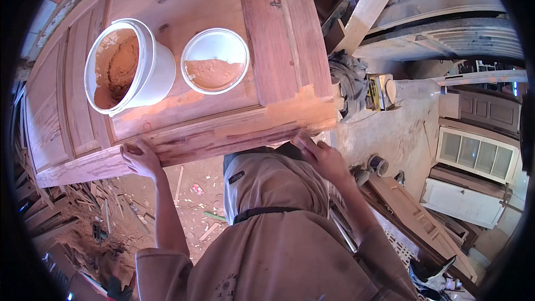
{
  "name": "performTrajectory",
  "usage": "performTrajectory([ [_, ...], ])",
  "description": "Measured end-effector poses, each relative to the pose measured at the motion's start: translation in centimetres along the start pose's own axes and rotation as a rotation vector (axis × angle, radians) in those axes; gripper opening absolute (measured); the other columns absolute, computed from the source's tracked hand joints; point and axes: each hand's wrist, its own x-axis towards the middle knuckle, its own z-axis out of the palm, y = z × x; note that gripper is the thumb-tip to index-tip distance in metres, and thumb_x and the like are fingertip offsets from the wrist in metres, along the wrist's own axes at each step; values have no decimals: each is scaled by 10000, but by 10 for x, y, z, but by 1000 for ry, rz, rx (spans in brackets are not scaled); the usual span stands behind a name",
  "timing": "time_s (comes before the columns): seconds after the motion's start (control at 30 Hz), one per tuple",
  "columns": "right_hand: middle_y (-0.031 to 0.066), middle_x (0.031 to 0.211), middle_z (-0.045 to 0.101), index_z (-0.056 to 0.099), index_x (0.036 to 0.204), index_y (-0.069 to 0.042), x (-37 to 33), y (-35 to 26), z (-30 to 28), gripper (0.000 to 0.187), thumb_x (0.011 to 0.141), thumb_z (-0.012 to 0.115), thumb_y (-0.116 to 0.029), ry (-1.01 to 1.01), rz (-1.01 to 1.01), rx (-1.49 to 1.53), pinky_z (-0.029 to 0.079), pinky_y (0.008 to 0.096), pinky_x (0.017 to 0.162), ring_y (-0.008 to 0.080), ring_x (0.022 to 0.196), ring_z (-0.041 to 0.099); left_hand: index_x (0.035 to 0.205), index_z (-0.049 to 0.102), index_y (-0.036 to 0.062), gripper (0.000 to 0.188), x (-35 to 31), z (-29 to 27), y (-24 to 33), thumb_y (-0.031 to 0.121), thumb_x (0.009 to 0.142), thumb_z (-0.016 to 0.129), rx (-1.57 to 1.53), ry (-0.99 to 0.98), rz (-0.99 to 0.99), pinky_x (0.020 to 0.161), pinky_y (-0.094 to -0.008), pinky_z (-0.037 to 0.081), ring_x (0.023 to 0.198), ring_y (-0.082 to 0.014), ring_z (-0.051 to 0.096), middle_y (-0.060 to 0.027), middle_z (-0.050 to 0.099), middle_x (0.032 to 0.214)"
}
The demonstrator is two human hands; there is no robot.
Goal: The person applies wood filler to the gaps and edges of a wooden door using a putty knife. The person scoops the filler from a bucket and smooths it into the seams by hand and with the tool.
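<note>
A reddish-brown panelled wooden door [290,50] lies flat in front of me, with orange filler smeared along its near edge and right corner. My left hand [143,160] is at the near edge, its fingers bent over the wood. Farther right along that edge is my right hand [323,159], closed, with fingertips close to the wood. A dark shape beside them leaves what it holds unclear. On the door a white bucket [159,75] of orange filler leans on its side, opening toward the left. Its white lid [214,44], partly covered in filler, lies to its right.
Wood scraps and shavings [111,206] litter the floor at the left. To the right are a dark cloth [348,81], a small bucket [378,165], a leaning wooden door [412,217] and a glazed white frame [476,153]. A plank [370,8] slants at the back.
</note>
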Motion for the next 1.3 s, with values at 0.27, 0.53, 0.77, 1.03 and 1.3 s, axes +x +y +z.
performTrajectory([
  [0.27,144,1091,645,497,1347,-372,59,5,-52,400,959,539,-287,-430,-190,-365,570,487,705,357,868,684,1294,541,57,550,1,0,0,446,911,610,-5,-29,0,1051,-440,366,1229,-296,515,-113,557,1320],
  [0.53,155,908,658,524,1323,-302,52,46,-81,361,963,528,-324,-360,-111,-396,567,495,699,366,786,679,1281,546,36,546,-1,-1,3,432,913,616,6,46,53,1055,-440,363,1230,-296,519,-107,578,1304],
  [0.77,146,821,674,592,1288,-266,51,82,-116,328,971,534,-329,-403,-122,-489,547,488,681,345,738,673,1277,546,39,544,0,-2,6,433,909,620,-31,19,9,1057,-445,359,1231,-291,520,-95,570,1321],
  [1.03,178,1213,661,551,1340,-49,25,17,-74,379,966,584,-99,-23,146,239,531,336,892,230,1054,680,1293,529,33,551,-1,-2,4,422,912,616,14,3,25,1071,-445,347,1258,-297,500,-114,552,1338],
  [1.3,262,924,647,541,1358,-106,25,-40,38,404,959,577,-154,274,222,241,525,467,691,414,801,660,1291,523,11,548,1,-2,3,412,925,598,28,-9,35,1066,-456,347,1238,-309,502,-136,553,1317],
])
